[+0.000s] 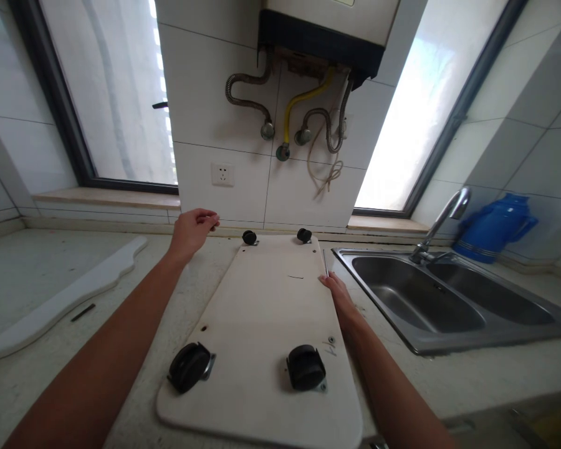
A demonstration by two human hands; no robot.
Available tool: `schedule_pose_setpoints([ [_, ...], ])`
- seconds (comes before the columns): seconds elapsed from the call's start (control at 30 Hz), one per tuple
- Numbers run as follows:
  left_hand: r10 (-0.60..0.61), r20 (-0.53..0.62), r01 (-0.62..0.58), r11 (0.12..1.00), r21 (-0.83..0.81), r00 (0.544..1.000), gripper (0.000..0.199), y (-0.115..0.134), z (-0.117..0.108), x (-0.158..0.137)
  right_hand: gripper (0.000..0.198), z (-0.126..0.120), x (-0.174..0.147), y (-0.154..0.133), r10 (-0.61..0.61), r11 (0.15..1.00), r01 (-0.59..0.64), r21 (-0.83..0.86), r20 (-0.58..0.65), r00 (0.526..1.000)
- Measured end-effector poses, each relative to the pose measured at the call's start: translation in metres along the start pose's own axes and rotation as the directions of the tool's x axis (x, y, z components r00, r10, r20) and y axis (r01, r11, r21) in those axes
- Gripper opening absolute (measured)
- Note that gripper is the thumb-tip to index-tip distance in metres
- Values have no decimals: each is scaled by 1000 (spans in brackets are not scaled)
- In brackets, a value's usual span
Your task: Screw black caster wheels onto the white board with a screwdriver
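Note:
A white board (pixel 262 305) lies on the counter with black caster wheels (pixel 305 368) fixed near its corners, wheels facing up. My left hand (pixel 192 232) is raised beyond the board's left edge, near the far left caster (pixel 249 237). Its thumb and fingertips are pinched together; whatever may be between them is too small to make out. Against the board's right edge, my right hand (pixel 340 294) is closed around a thin metal rod (pixel 326 262) that points up and away. The rod's lower end is hidden in the hand.
To the left lie a white wavy-edged panel (pixel 75 299) and a small dark strip (pixel 83 312). A double steel sink (pixel 416 299) with a faucet (pixel 442 224) is at right, beside a blue jug (pixel 495 227). A water heater (pixel 325 37) hangs on the tiled wall.

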State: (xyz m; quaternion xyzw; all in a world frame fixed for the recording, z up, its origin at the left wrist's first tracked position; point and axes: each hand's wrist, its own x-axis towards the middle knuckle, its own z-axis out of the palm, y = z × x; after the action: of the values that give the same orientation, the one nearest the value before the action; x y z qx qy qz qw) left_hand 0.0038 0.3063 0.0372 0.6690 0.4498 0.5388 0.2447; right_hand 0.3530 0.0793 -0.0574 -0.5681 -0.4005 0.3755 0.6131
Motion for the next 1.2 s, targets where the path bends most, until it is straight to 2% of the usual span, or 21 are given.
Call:
schedule_pose_setpoints([
  [0.1, -85, 75, 68, 976, 206, 994, 22, -17, -41, -14, 38, 1, 4, 1, 41, 999, -41, 9, 11, 999],
  [0.2, -191, 63, 146, 891, 430, 980, 8, -36, -91, -34, 39, 1, 5, 1, 58, 998, -58, 13, 18, 998],
  [0.37, -300, 12, 223, 733, 642, 954, 12, -56, -167, -76, 41, 1, 5, -1, 56, 998, -57, 32, 30, 998],
  [0.47, -310, -18, 234, 676, 698, 950, 11, -63, -195, -99, 40, 1, 5, -2, 56, 997, -57, 46, 28, 998],
  [0.6, -286, -75, 250, 643, 724, 955, 15, -66, -213, -119, 39, 0, 5, -2, 64, 996, -65, 53, 16, 998],
  [0.73, -230, -105, 237, 682, 692, 967, 18, -63, -215, -128, 41, 0, 6, 0, 67, 996, -67, 57, 8, 998],
  [0.87, -147, -87, 170, 792, 586, 985, 42, -48, -196, -148, 41, 1, 6, -1, 56, 997, -56, 57, 6, 998],
  [0.93, -106, 8, 88, 869, 487, 994, 56, -33, -176, -169, 40, 1, 5, -2, 54, 997, -54, 46, -2, 999],
  [1.0, -42, 142, -13, 929, 371, 989, 60, -15, -152, -196, 39, 2, 5, -4, 59, 998, -58, 27, -15, 998],
  [1.03, -3, 231, -67, 953, 296, 973, 57, -4, -139, -210, 39, 3, 4, -5, 63, 998, -63, 17, -22, 998],
  [1.07, 49, 337, -106, 983, 153, 940, 56, 6, -127, -222, 39, 3, 3, -6, 68, 998, -68, 7, -30, 997],
  [1.13, 96, 466, -106, 994, -4, 880, 60, 22, -106, -241, 38, 5, 0, -9, 76, 997, -76, -3, -44, 996],
  [1.2, 52, 484, -52, 999, -13, 873, 61, 31, -91, -252, 38, 7, -4, -10, 78, 997, -78, 0, -65, 995],
])
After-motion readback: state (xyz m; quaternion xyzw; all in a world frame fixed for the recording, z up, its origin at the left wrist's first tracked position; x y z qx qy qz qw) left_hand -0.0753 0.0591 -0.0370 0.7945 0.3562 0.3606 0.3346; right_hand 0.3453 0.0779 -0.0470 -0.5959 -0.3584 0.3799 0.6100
